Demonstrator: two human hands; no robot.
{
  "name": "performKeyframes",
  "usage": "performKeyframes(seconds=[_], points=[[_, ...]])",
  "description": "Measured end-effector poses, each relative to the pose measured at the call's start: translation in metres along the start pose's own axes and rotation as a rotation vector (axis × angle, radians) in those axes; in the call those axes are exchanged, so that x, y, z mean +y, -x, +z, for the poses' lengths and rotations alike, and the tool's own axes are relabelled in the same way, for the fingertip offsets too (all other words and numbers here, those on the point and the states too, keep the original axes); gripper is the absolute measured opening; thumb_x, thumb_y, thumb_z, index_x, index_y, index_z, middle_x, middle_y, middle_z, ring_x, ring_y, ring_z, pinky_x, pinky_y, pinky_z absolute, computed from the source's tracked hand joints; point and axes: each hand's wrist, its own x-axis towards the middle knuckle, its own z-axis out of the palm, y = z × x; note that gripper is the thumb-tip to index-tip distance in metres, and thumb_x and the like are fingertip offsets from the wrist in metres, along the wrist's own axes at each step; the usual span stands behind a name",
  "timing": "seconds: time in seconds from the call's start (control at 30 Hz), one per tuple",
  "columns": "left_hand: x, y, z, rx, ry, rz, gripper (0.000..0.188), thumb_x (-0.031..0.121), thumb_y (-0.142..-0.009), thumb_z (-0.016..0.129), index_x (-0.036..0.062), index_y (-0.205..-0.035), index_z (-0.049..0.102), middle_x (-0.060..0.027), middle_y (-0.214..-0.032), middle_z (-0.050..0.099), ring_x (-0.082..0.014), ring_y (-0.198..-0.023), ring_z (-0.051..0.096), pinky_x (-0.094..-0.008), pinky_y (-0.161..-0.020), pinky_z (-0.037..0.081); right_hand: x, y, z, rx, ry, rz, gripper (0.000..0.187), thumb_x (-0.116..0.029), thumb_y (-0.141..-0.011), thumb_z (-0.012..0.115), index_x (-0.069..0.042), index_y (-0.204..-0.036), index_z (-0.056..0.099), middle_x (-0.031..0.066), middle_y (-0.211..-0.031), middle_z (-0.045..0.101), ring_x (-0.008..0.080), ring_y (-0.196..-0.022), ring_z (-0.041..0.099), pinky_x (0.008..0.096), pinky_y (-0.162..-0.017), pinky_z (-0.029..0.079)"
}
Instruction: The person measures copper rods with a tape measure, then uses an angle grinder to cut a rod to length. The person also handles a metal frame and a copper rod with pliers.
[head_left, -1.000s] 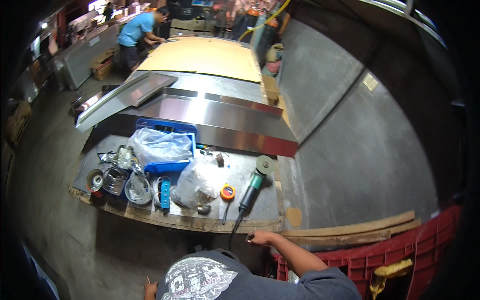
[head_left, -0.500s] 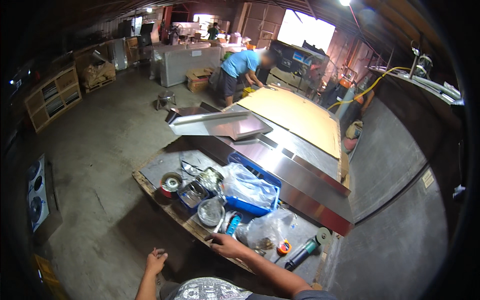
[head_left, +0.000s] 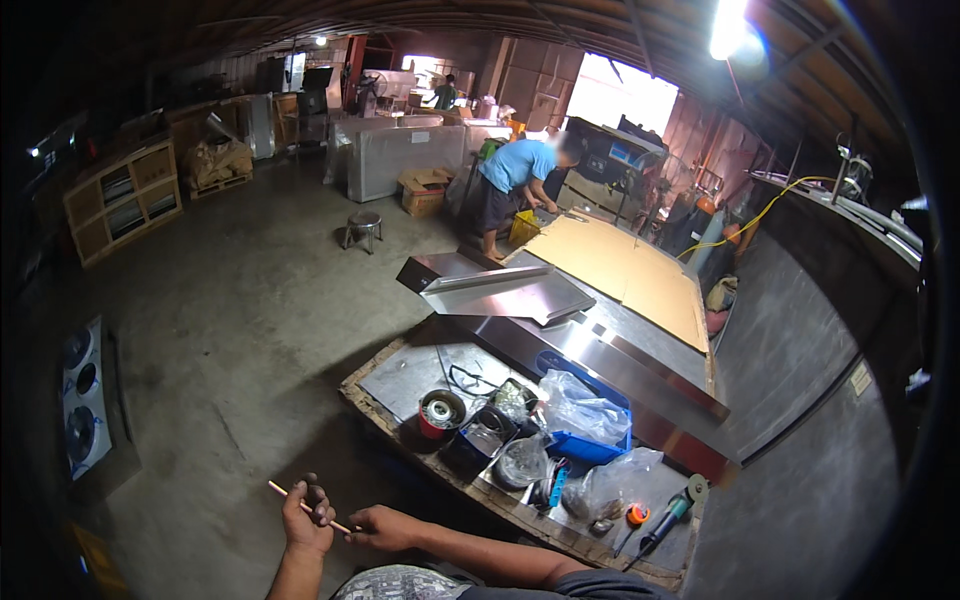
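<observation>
A thin, pale, pencil-like stick [head_left: 277, 488] slants across my left hand [head_left: 308, 518], whose fingers are closed around it. My right hand [head_left: 385, 528] is closed at the stick's lower end, fingertips pinched there. Both hands are above the floor, just off the near-left edge of the workbench [head_left: 400, 375]. On the bench closest to them are a clear plastic tub [head_left: 522, 462], a dark square container [head_left: 488, 430] and a red round tin [head_left: 441, 412]. A bright blue-handled object [head_left: 558, 486] lies beside the tub.
A blue bin [head_left: 590, 448] holds plastic bags. An angle grinder [head_left: 672, 518] and orange tape measure [head_left: 637, 515] lie at the bench's right. Bent sheet metal [head_left: 510, 295] lies farther back. A co-worker in blue [head_left: 518, 165] leans over brown board [head_left: 610, 260]. A stool [head_left: 362, 228] stands left.
My right hand has left the bench edge and come to my left hand. The stick now shows between them. The view has shifted, so the bench appears farther right.
</observation>
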Motion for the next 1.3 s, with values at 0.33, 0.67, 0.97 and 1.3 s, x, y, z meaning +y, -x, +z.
performKeyframes(seconds=[0.33,0.67,0.97,1.3], points=[[0.021,-0.063,-0.027,-0.205,-0.423,0.033,0.018,0.013,-0.096,0.054,0.0006,-0.107,0.062,-0.0110,-0.099,0.067,-0.0206,-0.099,0.063,-0.0344,-0.093,0.047,-0.005,-0.080,-0.044,0.091,-0.182,0.241,0.030,-0.027,-0.093,0.064,-0.004,-0.111,0.066,0.0091,-0.068,0.057,0.0128,-0.065,0.050,0.0343,-0.062,0.044],[0.103,-0.177,-0.045,0.100,-0.514,0.247,0.013,0.019,-0.097,0.056,0.0063,-0.100,0.060,-0.0072,-0.088,0.065,-0.0169,-0.077,0.063,-0.0303,-0.066,0.050,0.070,-0.226,-0.098,0.006,-0.028,-0.027,0.034,-0.034,-0.092,0.062,0.000,-0.094,0.065,0.0162,-0.076,0.063,0.0285,-0.069,0.059,0.0393,-0.067,0.046],[0.175,-0.255,-0.132,0.499,-0.324,0.345,0.035,0.038,-0.095,0.056,0.0071,-0.111,0.060,-0.0029,-0.097,0.061,-0.0176,-0.087,0.060,-0.0316,-0.071,0.048,0.091,-0.336,-0.167,0.011,-0.096,0.076,0.043,-0.038,-0.099,0.048,0.002,-0.105,0.063,0.0229,-0.089,0.066,0.0383,-0.087,0.064,0.0411,-0.077,0.048],[0.225,-0.265,-0.422,0.870,-0.160,-0.027,0.021,0.036,-0.092,0.055,0.0171,-0.085,0.052,0.0011,-0.063,0.043,-0.0154,-0.048,0.035,-0.0344,-0.046,0.037,0.143,-0.426,-0.201,0.240,0.084,0.382,0.047,-0.045,-0.097,0.051,-0.002,-0.113,0.063,0.0238,-0.097,0.066,0.0386,-0.095,0.064,0.0409,-0.084,0.050]])
